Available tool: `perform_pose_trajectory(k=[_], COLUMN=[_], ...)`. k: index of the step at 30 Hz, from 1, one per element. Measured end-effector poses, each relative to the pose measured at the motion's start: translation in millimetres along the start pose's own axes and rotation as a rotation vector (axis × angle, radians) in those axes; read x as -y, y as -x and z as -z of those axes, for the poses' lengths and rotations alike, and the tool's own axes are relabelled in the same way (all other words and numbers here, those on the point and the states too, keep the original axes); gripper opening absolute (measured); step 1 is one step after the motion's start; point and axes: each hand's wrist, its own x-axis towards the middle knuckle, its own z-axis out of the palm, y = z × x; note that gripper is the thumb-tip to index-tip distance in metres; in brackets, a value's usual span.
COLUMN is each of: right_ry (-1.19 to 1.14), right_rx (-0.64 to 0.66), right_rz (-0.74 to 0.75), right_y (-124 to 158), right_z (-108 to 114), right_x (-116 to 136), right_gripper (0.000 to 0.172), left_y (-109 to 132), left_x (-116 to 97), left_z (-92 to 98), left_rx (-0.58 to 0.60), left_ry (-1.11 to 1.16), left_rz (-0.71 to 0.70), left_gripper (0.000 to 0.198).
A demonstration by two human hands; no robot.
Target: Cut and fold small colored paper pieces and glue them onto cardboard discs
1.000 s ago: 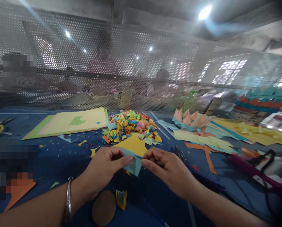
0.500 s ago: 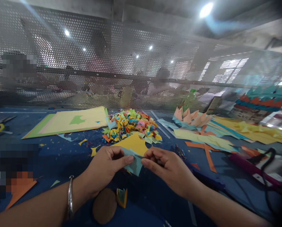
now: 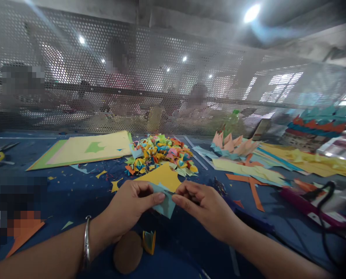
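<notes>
Lying nearest me on the dark blue cloth-like counter are a flat round brown disc and, just beside its right edge, a small folded yellow-and-blue paper piece. A silver metal bracelet circles my left wrist. Beyond the disc, my left hand is clamped on an angular light blue paper piece, thumb in front and fingers behind. The paper is held up between my two hands, its visible length slanting from that grip down towards the right, one corner pointing at the counter.

My right hand comes in from the other side, thumb and forefinger pinched together on a thin dark sliver at the paper's upper right edge — whether tool or shaded fold, I cannot tell. So the paper lies directly left of my right fingertips; my left hand, holding it, is the nearer.

Just past my hands spreads a flat bright yellow paper sheet, and behind it a heap of small multicoloured folded paper pieces. To its left sits a stack of pale yellow, pink and green paper sheets — farther off stands a grey perforated metal screen.
</notes>
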Motion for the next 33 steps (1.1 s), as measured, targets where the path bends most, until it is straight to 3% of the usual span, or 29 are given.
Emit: perform_pose_trajectory(k=[33], right_ry=[0.014], right_rx=[0.013], right_rz=[0.013], right_y=[-1.3], right_z=[-3.8], right_x=[3.3], right_gripper=[0.030], left_y=[3.0], left_x=[-1.9], left_z=[-2.2], left_rx=[0.057], left_ry=[0.037], left_rz=[0.060], left_gripper=[0.024])
